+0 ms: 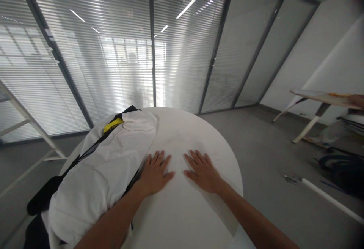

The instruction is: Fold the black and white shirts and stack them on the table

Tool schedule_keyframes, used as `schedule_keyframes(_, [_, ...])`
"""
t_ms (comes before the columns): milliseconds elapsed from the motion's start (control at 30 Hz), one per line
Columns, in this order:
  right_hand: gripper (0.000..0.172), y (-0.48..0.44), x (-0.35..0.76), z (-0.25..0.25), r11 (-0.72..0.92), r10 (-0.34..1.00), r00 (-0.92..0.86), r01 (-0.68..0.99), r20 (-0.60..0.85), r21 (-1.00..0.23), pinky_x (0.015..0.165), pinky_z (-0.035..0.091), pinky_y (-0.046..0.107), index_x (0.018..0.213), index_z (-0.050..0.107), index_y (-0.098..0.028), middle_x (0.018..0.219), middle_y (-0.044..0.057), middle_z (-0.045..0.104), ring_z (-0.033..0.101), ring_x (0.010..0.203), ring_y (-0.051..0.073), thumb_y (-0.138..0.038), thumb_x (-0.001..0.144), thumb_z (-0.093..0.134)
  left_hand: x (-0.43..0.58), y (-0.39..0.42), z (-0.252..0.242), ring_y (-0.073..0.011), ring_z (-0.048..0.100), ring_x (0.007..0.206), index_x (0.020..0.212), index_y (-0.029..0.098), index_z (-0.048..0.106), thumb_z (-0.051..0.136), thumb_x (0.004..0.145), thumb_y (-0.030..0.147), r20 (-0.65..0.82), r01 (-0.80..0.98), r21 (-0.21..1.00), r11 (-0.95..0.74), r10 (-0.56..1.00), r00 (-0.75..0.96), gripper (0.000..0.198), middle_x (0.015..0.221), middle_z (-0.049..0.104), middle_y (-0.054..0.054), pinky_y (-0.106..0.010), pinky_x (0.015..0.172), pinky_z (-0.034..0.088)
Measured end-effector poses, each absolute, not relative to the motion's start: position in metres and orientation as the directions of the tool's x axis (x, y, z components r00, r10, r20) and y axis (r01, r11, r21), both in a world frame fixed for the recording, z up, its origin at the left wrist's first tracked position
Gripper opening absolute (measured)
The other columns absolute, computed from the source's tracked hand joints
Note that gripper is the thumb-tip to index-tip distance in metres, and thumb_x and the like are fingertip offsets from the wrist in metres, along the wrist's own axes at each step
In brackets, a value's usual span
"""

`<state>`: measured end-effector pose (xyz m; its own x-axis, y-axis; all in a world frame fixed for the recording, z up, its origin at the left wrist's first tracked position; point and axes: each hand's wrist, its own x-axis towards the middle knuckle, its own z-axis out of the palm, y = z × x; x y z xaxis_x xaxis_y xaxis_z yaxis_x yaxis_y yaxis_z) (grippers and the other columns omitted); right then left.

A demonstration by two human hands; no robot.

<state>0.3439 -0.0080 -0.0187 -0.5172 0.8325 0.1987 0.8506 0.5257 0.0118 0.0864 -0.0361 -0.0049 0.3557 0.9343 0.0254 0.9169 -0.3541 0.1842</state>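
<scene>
My left hand (155,173) lies flat on a round white table top (193,131), fingers spread, its edge against a crumpled white cloth garment (99,177). My right hand (202,171) rests flat on the bare table surface a short way to the right, also holding nothing. The garment covers the left part of the table and hangs over its rim. Dark fabric with black straps (42,199) shows beneath it, and a yellow label (113,125) sits near its far end.
Glass partitions with slatted blinds (150,44) stand beyond the table. To the right, a person's hand (356,100) rests on a white folding table (321,99). A white rod (327,199) and dark coils (338,167) lie on the grey floor. A white frame (28,127) stands at left.
</scene>
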Motion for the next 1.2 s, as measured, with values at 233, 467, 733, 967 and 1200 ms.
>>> schedule_keyframes(233, [0.067, -0.0068, 0.3459, -0.0255, 0.531, 0.814, -0.523, 0.846, 0.254, 0.040, 0.111, 0.017, 0.053, 0.153, 0.018, -0.035, 0.158, 0.005, 0.026, 0.026, 0.143, 0.034, -0.065, 0.094, 0.026, 0.0858, -0.0360, -0.0005, -0.0320, 0.007, 0.148, 0.154, 0.029, 0.022, 0.016, 0.090, 0.071, -0.006, 0.918, 0.193, -0.346, 0.935, 0.353, 0.077, 0.162, 0.013, -0.008, -0.057, 0.117, 0.008])
schedule_keyframes(467, [0.067, -0.0068, 0.3454, -0.0240, 0.520, 0.827, -0.514, 0.853, 0.227, 0.037, 0.111, 0.018, 0.053, 0.152, 0.022, -0.034, 0.157, 0.006, 0.027, 0.027, 0.142, 0.033, -0.066, 0.094, 0.025, 0.0857, -0.0370, 0.0017, -0.0314, 0.007, 0.148, 0.154, 0.028, 0.022, 0.014, 0.089, 0.071, -0.011, 0.918, 0.192, -0.346, 0.935, 0.355, 0.078, 0.162, 0.012, -0.008, -0.056, 0.117, 0.008])
schedule_keyframes(733, [0.067, -0.0080, 0.3450, -0.0206, 0.519, 0.835, -0.509, 0.855, 0.210, 0.008, 0.112, 0.016, 0.053, 0.152, 0.025, -0.033, 0.158, 0.006, 0.026, 0.026, 0.143, 0.033, -0.066, 0.094, 0.025, 0.0851, -0.0362, 0.0022, -0.0321, 0.006, 0.148, 0.154, 0.028, 0.021, 0.014, 0.090, 0.071, -0.014, 0.914, 0.201, -0.353, 0.932, 0.363, 0.078, 0.162, 0.012, -0.008, -0.057, 0.117, 0.007])
schedule_keyframes(967, [0.067, -0.0081, 0.3460, -0.0221, 0.532, 0.824, -0.516, 0.847, 0.233, -0.007, 0.112, 0.016, 0.052, 0.153, 0.022, -0.034, 0.158, 0.004, 0.025, 0.026, 0.143, 0.033, -0.066, 0.094, 0.027, 0.0831, -0.0372, 0.0022, -0.0318, 0.007, 0.148, 0.154, 0.029, 0.021, 0.017, 0.090, 0.070, 0.000, 0.908, 0.204, -0.367, 0.927, 0.375, 0.076, 0.162, 0.012, -0.008, -0.057, 0.117, 0.009])
schedule_keyframes(1200, [0.067, -0.0089, 0.3445, -0.0169, 0.513, 0.845, -0.499, 0.858, 0.192, -0.031, 0.112, 0.018, 0.053, 0.151, 0.029, -0.033, 0.158, 0.006, 0.026, 0.025, 0.143, 0.033, -0.067, 0.093, 0.028, 0.0830, -0.0364, 0.0025, -0.0318, 0.008, 0.148, 0.154, 0.029, 0.023, 0.017, 0.090, 0.071, -0.009, 0.909, 0.204, -0.362, 0.928, 0.372, 0.077, 0.162, 0.013, -0.009, -0.056, 0.117, 0.009])
